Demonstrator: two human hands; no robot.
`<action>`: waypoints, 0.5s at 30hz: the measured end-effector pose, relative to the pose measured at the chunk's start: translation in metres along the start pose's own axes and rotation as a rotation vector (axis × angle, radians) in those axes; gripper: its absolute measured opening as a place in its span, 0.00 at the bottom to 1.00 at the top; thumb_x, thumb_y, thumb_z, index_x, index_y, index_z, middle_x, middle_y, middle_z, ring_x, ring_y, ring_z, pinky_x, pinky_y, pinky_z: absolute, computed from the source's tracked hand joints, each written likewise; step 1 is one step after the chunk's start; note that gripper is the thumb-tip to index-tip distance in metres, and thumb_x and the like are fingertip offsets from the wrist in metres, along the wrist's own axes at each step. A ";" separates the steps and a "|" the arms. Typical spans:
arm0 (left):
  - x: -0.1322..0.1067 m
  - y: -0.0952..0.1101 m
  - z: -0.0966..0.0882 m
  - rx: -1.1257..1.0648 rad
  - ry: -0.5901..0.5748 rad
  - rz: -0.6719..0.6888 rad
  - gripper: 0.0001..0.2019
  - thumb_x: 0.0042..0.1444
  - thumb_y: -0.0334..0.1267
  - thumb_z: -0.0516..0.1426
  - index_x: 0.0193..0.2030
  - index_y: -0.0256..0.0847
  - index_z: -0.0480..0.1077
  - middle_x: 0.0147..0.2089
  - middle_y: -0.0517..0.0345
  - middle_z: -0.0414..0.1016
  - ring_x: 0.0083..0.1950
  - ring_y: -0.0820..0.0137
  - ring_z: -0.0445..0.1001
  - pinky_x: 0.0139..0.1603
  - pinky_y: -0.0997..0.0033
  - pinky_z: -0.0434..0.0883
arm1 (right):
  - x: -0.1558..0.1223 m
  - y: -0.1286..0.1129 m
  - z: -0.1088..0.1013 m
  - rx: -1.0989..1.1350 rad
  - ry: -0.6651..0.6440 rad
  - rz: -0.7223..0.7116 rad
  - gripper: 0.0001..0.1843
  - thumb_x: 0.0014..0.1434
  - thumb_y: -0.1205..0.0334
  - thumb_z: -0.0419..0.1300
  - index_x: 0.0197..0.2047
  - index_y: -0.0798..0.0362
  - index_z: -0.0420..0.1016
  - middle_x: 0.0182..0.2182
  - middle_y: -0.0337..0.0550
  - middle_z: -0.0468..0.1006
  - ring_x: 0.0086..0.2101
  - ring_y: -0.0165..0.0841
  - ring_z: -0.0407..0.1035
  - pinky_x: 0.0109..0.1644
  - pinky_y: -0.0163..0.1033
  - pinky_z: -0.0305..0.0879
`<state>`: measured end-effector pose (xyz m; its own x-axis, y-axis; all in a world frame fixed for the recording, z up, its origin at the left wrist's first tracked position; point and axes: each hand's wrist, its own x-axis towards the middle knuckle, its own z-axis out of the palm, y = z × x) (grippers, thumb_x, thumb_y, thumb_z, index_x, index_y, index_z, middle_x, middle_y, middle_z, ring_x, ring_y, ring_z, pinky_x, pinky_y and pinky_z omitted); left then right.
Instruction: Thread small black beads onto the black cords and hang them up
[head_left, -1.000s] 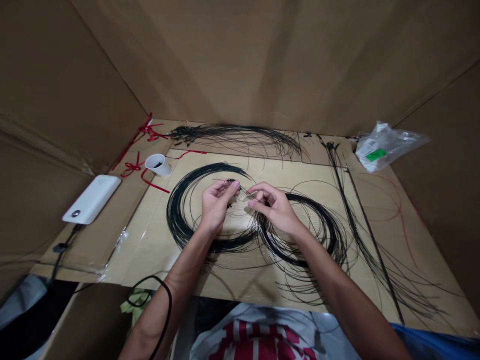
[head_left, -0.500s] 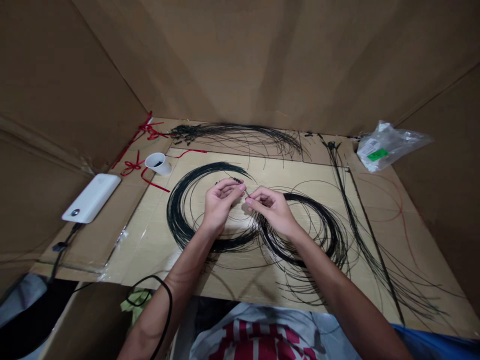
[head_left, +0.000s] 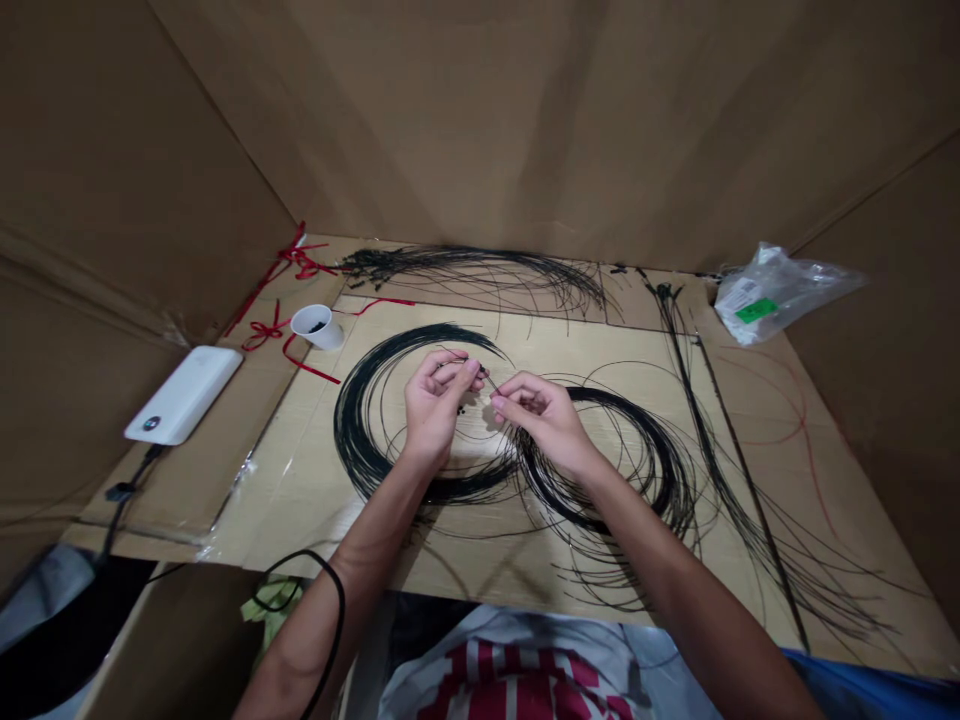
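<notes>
My left hand (head_left: pixel 436 398) pinches a thin black wire (head_left: pixel 487 379) between thumb and fingertips, with tiny black bits (head_left: pixel 460 409) just below it. My right hand (head_left: pixel 534 412) sits close by, its fingertips curled against the same strand. Under the left hand lies a large coil of black wire (head_left: pixel 358 435). A second coil (head_left: pixel 651 462) runs beneath and beyond my right hand, with loose strands crossing the pale board (head_left: pixel 315 500) between them.
A fanned bundle of black wires (head_left: pixel 472 266) lies along the far edge, and another (head_left: pixel 720 460) runs down the right. Around them are a white cup (head_left: pixel 318 327), red ribbon (head_left: pixel 300 262), a white power bank (head_left: pixel 184 395) and a plastic bag (head_left: pixel 780 295). Cardboard walls surround the board.
My hands have drawn slightly closer together, and the left has risen a little. Its fingers have shifted on the wire. The coils and surrounding objects stay in place.
</notes>
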<state>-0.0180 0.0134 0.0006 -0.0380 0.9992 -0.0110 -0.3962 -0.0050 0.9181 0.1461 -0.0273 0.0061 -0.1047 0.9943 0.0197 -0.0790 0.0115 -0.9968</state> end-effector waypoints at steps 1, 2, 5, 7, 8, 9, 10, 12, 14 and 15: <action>0.000 0.000 0.000 -0.003 0.003 -0.002 0.22 0.50 0.48 0.77 0.44 0.41 0.76 0.34 0.57 0.85 0.32 0.72 0.80 0.39 0.73 0.76 | 0.000 0.000 0.001 -0.009 -0.005 -0.004 0.20 0.60 0.42 0.73 0.38 0.50 0.79 0.27 0.39 0.82 0.31 0.36 0.78 0.41 0.41 0.73; 0.000 -0.001 0.000 -0.007 0.004 -0.005 0.23 0.49 0.48 0.77 0.44 0.41 0.75 0.33 0.58 0.84 0.32 0.72 0.80 0.39 0.73 0.76 | 0.000 0.000 0.001 -0.018 -0.011 -0.008 0.20 0.60 0.42 0.73 0.38 0.50 0.79 0.27 0.39 0.82 0.31 0.36 0.78 0.41 0.41 0.73; 0.000 0.000 0.000 -0.008 -0.005 -0.008 0.23 0.50 0.48 0.76 0.44 0.42 0.74 0.33 0.58 0.84 0.31 0.72 0.79 0.37 0.73 0.75 | -0.001 -0.001 0.003 -0.053 -0.022 -0.022 0.20 0.61 0.42 0.73 0.38 0.50 0.79 0.27 0.39 0.82 0.31 0.36 0.77 0.40 0.41 0.72; -0.001 0.001 0.000 -0.001 -0.027 -0.003 0.22 0.52 0.48 0.76 0.45 0.42 0.74 0.32 0.59 0.83 0.31 0.72 0.79 0.37 0.73 0.75 | -0.001 -0.001 0.002 -0.086 -0.044 -0.030 0.19 0.61 0.43 0.73 0.39 0.51 0.80 0.30 0.40 0.83 0.32 0.36 0.77 0.41 0.42 0.72; -0.001 0.002 0.001 0.005 -0.046 0.001 0.21 0.53 0.48 0.75 0.45 0.43 0.74 0.32 0.59 0.82 0.30 0.72 0.79 0.37 0.73 0.75 | -0.001 -0.001 0.002 -0.096 -0.058 -0.031 0.18 0.61 0.44 0.73 0.41 0.50 0.81 0.32 0.41 0.84 0.34 0.36 0.78 0.42 0.42 0.72; -0.002 0.003 0.001 0.015 -0.066 0.004 0.21 0.53 0.47 0.75 0.46 0.43 0.74 0.31 0.59 0.82 0.30 0.72 0.79 0.37 0.73 0.76 | -0.001 -0.001 0.002 -0.094 -0.067 -0.029 0.18 0.61 0.45 0.73 0.43 0.50 0.81 0.34 0.42 0.85 0.35 0.36 0.78 0.44 0.42 0.72; -0.003 0.004 0.001 0.029 -0.087 0.003 0.21 0.54 0.46 0.75 0.47 0.43 0.74 0.31 0.60 0.82 0.31 0.71 0.79 0.37 0.73 0.76 | -0.001 -0.001 0.001 -0.078 -0.068 -0.024 0.18 0.62 0.45 0.73 0.45 0.50 0.81 0.36 0.43 0.85 0.37 0.37 0.79 0.45 0.42 0.73; -0.005 0.006 0.002 0.069 -0.124 -0.004 0.21 0.54 0.46 0.74 0.48 0.43 0.74 0.31 0.59 0.82 0.31 0.70 0.80 0.37 0.71 0.77 | 0.000 -0.002 0.000 -0.024 -0.034 -0.015 0.18 0.64 0.44 0.71 0.45 0.50 0.81 0.37 0.44 0.85 0.37 0.37 0.79 0.45 0.43 0.74; -0.007 0.007 0.003 0.107 -0.154 -0.014 0.21 0.54 0.47 0.74 0.49 0.43 0.74 0.32 0.58 0.82 0.32 0.68 0.81 0.37 0.70 0.78 | 0.000 -0.002 0.000 0.013 0.019 -0.014 0.18 0.66 0.42 0.69 0.42 0.49 0.80 0.36 0.43 0.85 0.34 0.36 0.77 0.42 0.42 0.75; -0.008 0.007 0.004 0.123 -0.169 -0.017 0.21 0.54 0.48 0.74 0.49 0.43 0.74 0.33 0.58 0.83 0.32 0.68 0.81 0.38 0.69 0.79 | 0.001 -0.001 0.000 0.016 0.043 -0.014 0.19 0.65 0.41 0.69 0.40 0.49 0.80 0.35 0.43 0.84 0.33 0.35 0.76 0.41 0.42 0.75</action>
<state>-0.0169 0.0052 0.0087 0.1258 0.9916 0.0304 -0.2800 0.0061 0.9600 0.1456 -0.0269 0.0076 -0.0610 0.9977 0.0298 -0.0965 0.0238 -0.9950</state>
